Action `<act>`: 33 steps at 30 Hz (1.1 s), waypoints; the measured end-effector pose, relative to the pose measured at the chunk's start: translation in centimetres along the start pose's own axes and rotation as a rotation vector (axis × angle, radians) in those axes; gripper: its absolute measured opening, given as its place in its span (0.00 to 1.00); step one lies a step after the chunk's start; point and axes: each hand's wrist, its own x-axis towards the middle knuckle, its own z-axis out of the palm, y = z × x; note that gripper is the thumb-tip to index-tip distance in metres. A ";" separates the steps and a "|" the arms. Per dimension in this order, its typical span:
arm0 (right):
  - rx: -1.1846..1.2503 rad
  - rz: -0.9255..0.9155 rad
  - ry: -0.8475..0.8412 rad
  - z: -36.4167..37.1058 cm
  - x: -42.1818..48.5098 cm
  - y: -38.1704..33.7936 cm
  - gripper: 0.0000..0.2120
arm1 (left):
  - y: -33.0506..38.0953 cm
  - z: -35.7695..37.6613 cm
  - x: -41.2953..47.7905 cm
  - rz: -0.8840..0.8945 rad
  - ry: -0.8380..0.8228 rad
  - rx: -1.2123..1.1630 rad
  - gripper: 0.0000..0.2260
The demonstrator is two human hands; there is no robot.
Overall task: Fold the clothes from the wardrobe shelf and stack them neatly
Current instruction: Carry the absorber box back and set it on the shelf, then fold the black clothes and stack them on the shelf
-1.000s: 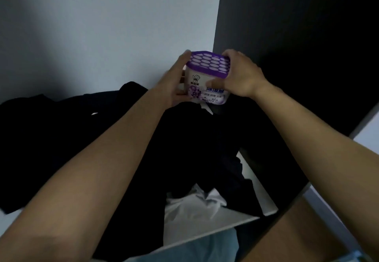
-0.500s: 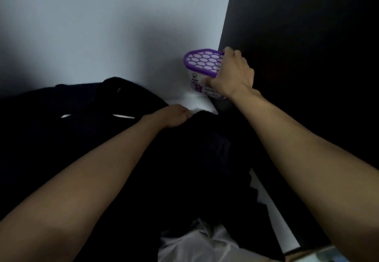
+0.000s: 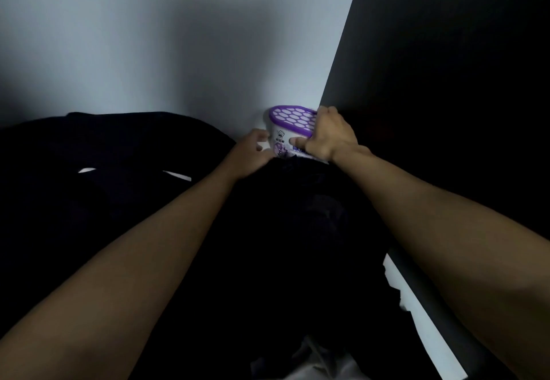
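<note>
Dark clothes (image 3: pixel 208 230) lie heaped across the white wardrobe shelf (image 3: pixel 422 311), filling most of the lower view. At the shelf's back right corner stands a white tub with a purple honeycomb lid (image 3: pixel 290 125). My right hand (image 3: pixel 330 135) grips the tub from its right side, thumb across the label. My left hand (image 3: pixel 253 149) reaches beside the tub's left side over the dark cloth, fingers loosely bent; whether it touches the tub is unclear. A pale garment (image 3: pixel 324 364) peeks out at the bottom edge.
A pale back wall (image 3: pixel 178 37) rises behind the clothes. A black side panel (image 3: pixel 446 82) closes off the right. The tub sits in the corner where they meet.
The tub has come down from the raised position into the back corner at shelf level. My left hand left the dark cloth and moved up toward the tub's left side.
</note>
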 end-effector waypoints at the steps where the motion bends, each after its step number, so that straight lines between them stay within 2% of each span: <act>1: -0.070 -0.025 0.010 0.0 0.1 -0.2 0.42 | -0.2 0.1 0.2 0.018 -0.049 0.001 0.21; 4: -0.192 -0.084 0.023 -0.3 0.8 -0.9 0.38 | -0.7 0.2 0.8 0.061 -0.149 -0.036 0.24; 10: -0.076 -0.072 -0.068 -0.7 2.1 -0.8 0.42 | -0.7 0.3 0.5 0.026 -0.331 -0.286 0.26; 16: -0.120 -0.094 -0.071 -0.4 3.0 -0.7 0.42 | -0.9 0.5 0.9 -0.026 -0.364 -0.251 0.37; 19: -0.148 -0.114 -0.082 -0.4 3.3 -0.9 0.41 | -1.3 0.6 1.3 -0.050 -0.354 -0.256 0.33; 24: -0.190 -0.111 -0.073 -0.3 3.6 -1.8 0.40 | -1.8 0.4 1.8 -0.044 -0.349 -0.277 0.35; 26: -0.205 -0.101 -0.070 -0.2 3.8 -1.8 0.39 | -1.8 0.4 2.1 -0.013 -0.343 -0.253 0.32; 31: -0.256 -0.081 -0.093 -0.5 3.9 -2.1 0.36 | -1.0 0.3 2.2 0.079 -0.243 -0.058 0.20; 33: -0.208 -0.069 -0.056 -0.7 2.6 -2.5 0.37 | -0.5 0.0 1.6 0.101 -0.168 0.092 0.19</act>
